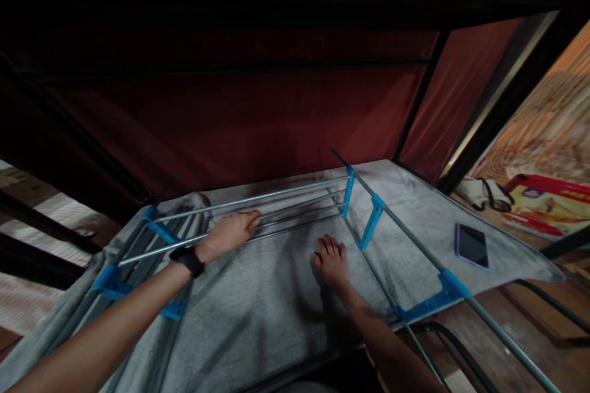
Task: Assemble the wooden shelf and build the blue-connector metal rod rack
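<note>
A partly joined rack of grey metal tubes [258,198] and blue plastic connectors [371,222] lies across a grey cloth-covered surface [258,319]. My left hand [230,233], with a black band on its wrist, is closed around a metal tube [161,250] that runs to the blue connectors at the left. The fingers hide that tube's right end. My right hand [332,263] rests on the cloth with its fingers spread, just left of the right-hand frame of tubes, holding nothing. Another blue connector [433,298] joins the two long tubes near the front edge.
A phone [472,245] lies on the cloth at the right. Beyond it are a red and yellow box [548,206] and a white item with a black strap [486,194]. Dark red panels [258,123] with dark bars stand behind. More tubes [168,338] lie at the left.
</note>
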`<action>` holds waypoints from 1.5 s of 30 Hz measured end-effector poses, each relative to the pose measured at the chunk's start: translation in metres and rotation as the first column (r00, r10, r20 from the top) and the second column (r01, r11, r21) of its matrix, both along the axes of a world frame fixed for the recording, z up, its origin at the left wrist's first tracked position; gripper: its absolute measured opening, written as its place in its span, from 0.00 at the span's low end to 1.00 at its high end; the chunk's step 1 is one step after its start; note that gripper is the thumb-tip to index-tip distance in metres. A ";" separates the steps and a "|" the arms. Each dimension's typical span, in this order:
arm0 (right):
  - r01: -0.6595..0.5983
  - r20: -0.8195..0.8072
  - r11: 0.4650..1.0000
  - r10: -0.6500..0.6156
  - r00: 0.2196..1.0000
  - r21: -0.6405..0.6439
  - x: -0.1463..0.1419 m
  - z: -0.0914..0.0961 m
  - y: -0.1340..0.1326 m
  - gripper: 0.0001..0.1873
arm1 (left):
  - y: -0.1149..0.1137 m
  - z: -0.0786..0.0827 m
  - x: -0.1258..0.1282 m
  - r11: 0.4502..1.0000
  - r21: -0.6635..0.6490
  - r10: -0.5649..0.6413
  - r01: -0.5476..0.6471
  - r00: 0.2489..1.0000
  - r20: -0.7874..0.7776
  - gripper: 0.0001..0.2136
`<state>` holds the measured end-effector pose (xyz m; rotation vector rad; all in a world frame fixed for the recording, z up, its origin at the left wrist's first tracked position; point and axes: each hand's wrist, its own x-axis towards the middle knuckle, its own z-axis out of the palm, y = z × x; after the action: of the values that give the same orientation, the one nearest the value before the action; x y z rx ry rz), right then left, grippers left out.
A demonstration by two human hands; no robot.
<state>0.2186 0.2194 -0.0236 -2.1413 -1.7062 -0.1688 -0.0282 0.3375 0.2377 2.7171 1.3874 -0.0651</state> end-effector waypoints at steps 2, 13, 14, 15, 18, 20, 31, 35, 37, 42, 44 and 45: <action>0.003 -0.005 1.000 -0.003 1.000 0.002 0.000 0.000 0.000 0.28 | 0.002 -0.006 -0.001 1.000 -0.022 0.021 -0.020 0.999 0.033 0.17; 0.007 -0.017 1.000 -0.007 1.000 -0.021 -0.001 0.005 0.000 0.28 | 0.011 -0.027 -0.009 0.997 -0.073 0.012 -0.004 0.993 0.118 0.20; 0.008 -0.016 1.000 -0.008 1.000 -0.020 -0.001 0.005 0.000 0.28 | 0.011 -0.029 -0.009 0.997 -0.077 0.012 -0.003 0.993 0.115 0.20; 0.008 -0.015 1.000 -0.008 1.000 -0.019 -0.001 0.005 0.000 0.28 | 0.012 -0.031 -0.010 0.997 -0.077 0.012 -0.004 0.994 0.108 0.20; 0.005 -0.014 1.000 -0.005 1.000 -0.008 -0.001 0.005 0.000 0.28 | 0.014 -0.037 -0.010 0.998 -0.062 0.016 -0.011 0.997 0.078 0.21; 0.001 -0.021 1.000 -0.001 1.000 -0.003 0.000 0.005 0.000 0.28 | 0.016 -0.039 -0.010 0.999 -0.045 0.016 -0.013 0.998 0.067 0.21; 0.006 -0.032 0.999 -0.007 0.999 -0.033 0.001 0.004 0.000 0.29 | 0.018 -0.041 -0.014 0.999 -0.047 0.023 -0.019 0.995 0.094 0.23; 0.006 -0.012 0.999 -0.007 1.000 -0.033 0.001 0.004 0.000 0.29 | 0.019 -0.043 -0.012 0.998 -0.057 0.006 0.001 0.994 0.113 0.23; 0.005 -0.011 0.999 -0.005 1.000 -0.032 0.001 0.005 0.000 0.29 | 0.019 -0.044 -0.012 0.998 -0.056 -0.002 0.008 0.993 0.115 0.23; 0.002 -0.014 0.999 -0.003 1.000 -0.035 0.000 0.007 -0.001 0.28 | 0.021 -0.046 -0.012 0.999 -0.042 0.020 -0.015 0.993 0.115 0.23; 0.002 -0.020 0.999 -0.002 1.000 -0.033 0.000 0.008 -0.001 0.28 | 0.023 -0.046 -0.012 0.999 -0.053 0.016 -0.010 0.993 0.115 0.23; 0.003 -0.021 0.999 -0.003 1.000 -0.032 0.000 0.008 -0.001 0.28 | 0.023 -0.046 -0.012 0.998 -0.058 0.013 -0.007 0.993 0.117 0.23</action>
<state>0.2187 0.2187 -0.0160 -2.1609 -1.7053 -0.1207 -0.0398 0.3608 0.1915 2.6209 1.3455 0.0533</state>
